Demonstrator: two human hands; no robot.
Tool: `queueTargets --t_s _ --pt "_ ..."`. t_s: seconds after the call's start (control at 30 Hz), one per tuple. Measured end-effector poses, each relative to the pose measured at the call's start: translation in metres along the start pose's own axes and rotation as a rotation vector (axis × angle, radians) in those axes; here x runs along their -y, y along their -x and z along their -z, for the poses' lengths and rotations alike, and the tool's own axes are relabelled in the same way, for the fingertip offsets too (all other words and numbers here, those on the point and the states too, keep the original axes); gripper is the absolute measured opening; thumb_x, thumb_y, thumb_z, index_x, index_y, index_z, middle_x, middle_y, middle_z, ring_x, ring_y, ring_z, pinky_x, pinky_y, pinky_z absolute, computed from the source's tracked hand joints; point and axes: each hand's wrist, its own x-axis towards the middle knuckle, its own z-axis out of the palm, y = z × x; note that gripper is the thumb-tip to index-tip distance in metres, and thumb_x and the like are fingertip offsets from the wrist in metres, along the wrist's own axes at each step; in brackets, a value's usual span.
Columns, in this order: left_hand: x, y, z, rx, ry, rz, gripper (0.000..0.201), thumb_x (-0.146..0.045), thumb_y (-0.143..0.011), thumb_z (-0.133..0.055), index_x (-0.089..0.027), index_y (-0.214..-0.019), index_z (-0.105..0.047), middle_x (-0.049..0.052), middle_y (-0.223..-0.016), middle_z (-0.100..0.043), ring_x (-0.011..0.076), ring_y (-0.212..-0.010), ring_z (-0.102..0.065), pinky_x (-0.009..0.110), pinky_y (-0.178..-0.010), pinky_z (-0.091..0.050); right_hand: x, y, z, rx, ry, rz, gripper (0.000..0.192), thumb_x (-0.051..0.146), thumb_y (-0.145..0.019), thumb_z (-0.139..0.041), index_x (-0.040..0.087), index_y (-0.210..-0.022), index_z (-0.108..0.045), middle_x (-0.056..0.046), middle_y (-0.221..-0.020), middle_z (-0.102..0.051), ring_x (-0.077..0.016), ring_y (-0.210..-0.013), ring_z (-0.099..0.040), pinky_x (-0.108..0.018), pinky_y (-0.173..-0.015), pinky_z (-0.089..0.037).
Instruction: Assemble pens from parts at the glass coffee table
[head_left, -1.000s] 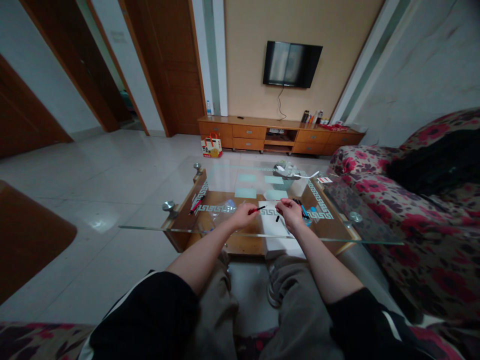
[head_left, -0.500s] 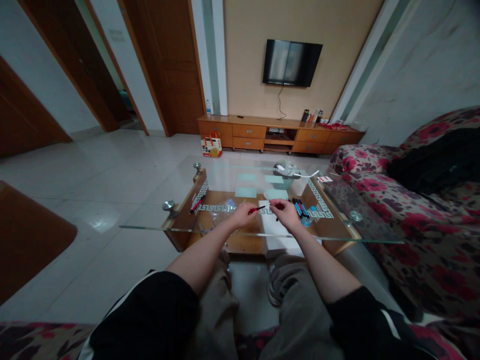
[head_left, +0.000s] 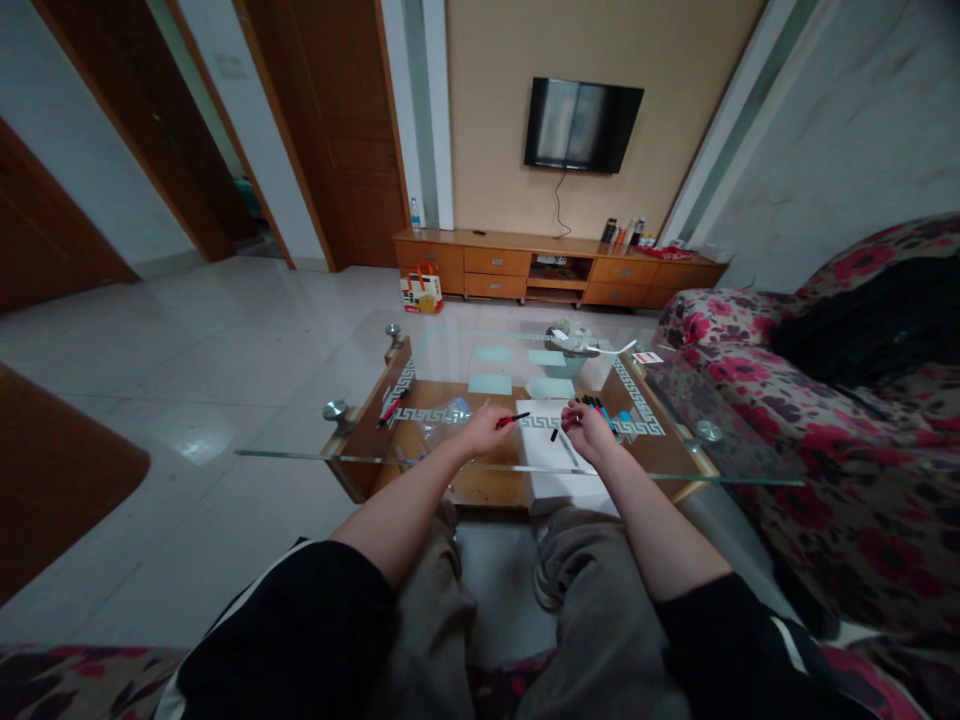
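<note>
My left hand (head_left: 486,430) is closed around a red-and-black pen (head_left: 513,419), its dark end pointing right. To the right, my right hand (head_left: 589,432) has its fingers curled together above the glass table; whatever they may hold is too small to make out. A short black cap (head_left: 554,435) lies just left of that hand, beside a thin stick (head_left: 570,452). Partly hidden behind the right hand is a row of blue and black pens (head_left: 604,412). Red and black pens (head_left: 391,408) lie at the left of the table.
The glass tabletop (head_left: 292,456) has metal corner fittings and a lower wooden shelf with a white box (head_left: 544,485). Clear plastic packaging (head_left: 444,425) is near my left hand. A basket (head_left: 571,352) stands far right, by a flowered sofa (head_left: 720,370).
My right hand has moved right, away from the pen's tip, uncovering the black cap and thin stick. My left hand stays nearly still with the pen.
</note>
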Motion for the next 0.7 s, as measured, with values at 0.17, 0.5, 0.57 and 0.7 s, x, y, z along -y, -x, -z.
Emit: queueTargets --t_s 0.17,0.5,0.57,0.7 --pt "0.002 0.000 -0.002 -0.005 0.002 -0.007 0.027 -0.033 -0.091 -0.051 -0.016 -0.077 -0.067 0.001 -0.071 -0.061 0.0143 -0.067 -0.050 0.025 -0.063 -0.034 -0.002 -0.003 0.015 -0.035 0.243 0.092 0.006 0.023 -0.072 -0.067 0.019 -0.074 -0.063 0.004 -0.052 -0.050 -0.0132 -0.050 -0.048 -0.025 -0.052 -0.040" --pt "-0.003 0.001 0.002 0.003 0.016 0.020 0.027 -0.034 -0.091 -0.054 -0.016 -0.076 -0.067 0.001 -0.069 -0.060 0.0144 -0.066 -0.051 0.025 -0.062 -0.035 -0.015 0.000 0.021 0.116 1.177 0.466 0.010 0.026 -0.064 -0.080 0.021 -0.071 -0.075 -0.003 -0.065 -0.066 -0.0168 -0.062 -0.057 -0.027 -0.061 -0.041" --pt "-0.004 0.000 0.003 0.011 0.007 0.023 0.028 -0.035 -0.091 -0.054 -0.015 -0.075 -0.067 0.001 -0.069 -0.060 0.0147 -0.066 -0.051 0.025 -0.063 -0.036 -0.015 -0.001 0.020 0.107 1.145 0.478 0.006 0.025 -0.066 -0.078 0.021 -0.068 -0.074 -0.004 -0.066 -0.067 -0.0172 -0.063 -0.057 -0.027 -0.061 -0.040" --pt "-0.006 0.001 0.005 0.013 0.055 -0.001 0.023 -0.033 -0.091 -0.055 -0.016 -0.088 -0.071 0.003 -0.081 -0.067 0.0163 -0.074 -0.057 0.025 -0.069 -0.041 -0.014 -0.003 0.015 0.020 0.843 0.451 0.024 0.041 -0.074 -0.072 0.018 -0.078 -0.076 -0.001 -0.059 -0.059 -0.0159 -0.057 -0.050 -0.027 -0.056 -0.036"
